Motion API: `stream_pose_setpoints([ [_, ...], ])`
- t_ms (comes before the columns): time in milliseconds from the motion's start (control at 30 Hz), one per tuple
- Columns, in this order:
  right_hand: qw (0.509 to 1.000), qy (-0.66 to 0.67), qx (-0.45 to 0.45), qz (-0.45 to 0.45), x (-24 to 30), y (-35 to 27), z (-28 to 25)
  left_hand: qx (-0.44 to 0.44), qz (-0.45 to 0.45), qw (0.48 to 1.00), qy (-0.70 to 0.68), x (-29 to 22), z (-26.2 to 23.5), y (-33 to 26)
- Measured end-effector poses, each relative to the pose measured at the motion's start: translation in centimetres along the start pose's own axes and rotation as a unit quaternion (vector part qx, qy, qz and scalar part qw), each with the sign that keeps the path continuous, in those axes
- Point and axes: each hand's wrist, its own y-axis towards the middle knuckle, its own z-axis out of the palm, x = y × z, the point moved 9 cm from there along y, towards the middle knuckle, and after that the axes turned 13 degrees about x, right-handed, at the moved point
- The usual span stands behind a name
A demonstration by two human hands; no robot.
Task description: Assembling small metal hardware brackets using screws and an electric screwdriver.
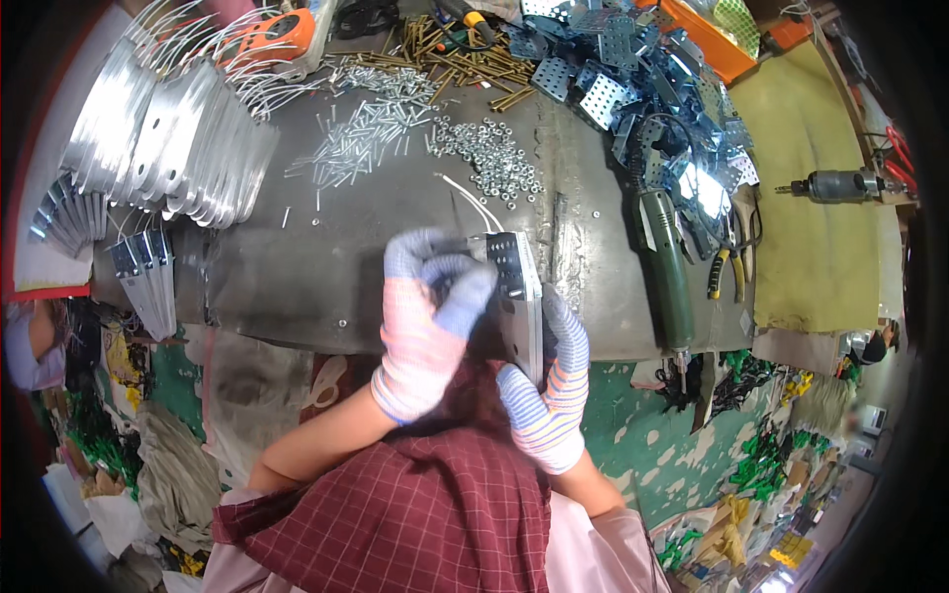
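Observation:
My right hand [554, 395], in a striped knit glove, grips a flat silver metal plate [529, 336] upright near the table's front edge, thumb on one side and fingers on the other. A dark perforated bracket [504, 259] lies against the plate's upper part, and two white wires [473, 201] stick out from its top. Just left of the bracket is my gloved left hand [430, 306], blurred by motion. Its fingers are curled together as in a pinch; whatever lies between them cannot be made out.
Loose screws [371, 133], nuts [489, 158] and brass-coloured bolts [455, 54] lie across the far table. Blue perforated brackets [643, 89] are heaped at far right, above a green power screwdriver [667, 267] and pliers [727, 272]. Silver plates with wires [168, 138] stand stacked at left.

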Motion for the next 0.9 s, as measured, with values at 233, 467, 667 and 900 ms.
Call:
stream_pose_setpoints([
  [233,0.965,-0.254,-0.002,-0.067,1.7,0.3,-0.9,0.15,0.114,0.951,0.244,0.7,1.8,-0.3],
  [467,0.685,-0.712,-0.152,0.039,4.9,3.3,-15.2,0.155,0.205,0.911,0.322,-0.5,2.7,-1.3],
  [667,0.94,-0.286,-0.178,0.046,3.8,2.2,-19.5,0.166,0.212,0.906,0.325,-0.1,2.9,-1.3],
  [900,0.839,0.492,-0.217,-0.083,2.0,-1.2,-15.8,0.161,0.212,0.899,0.348,-0.4,2.9,-1.3],
])
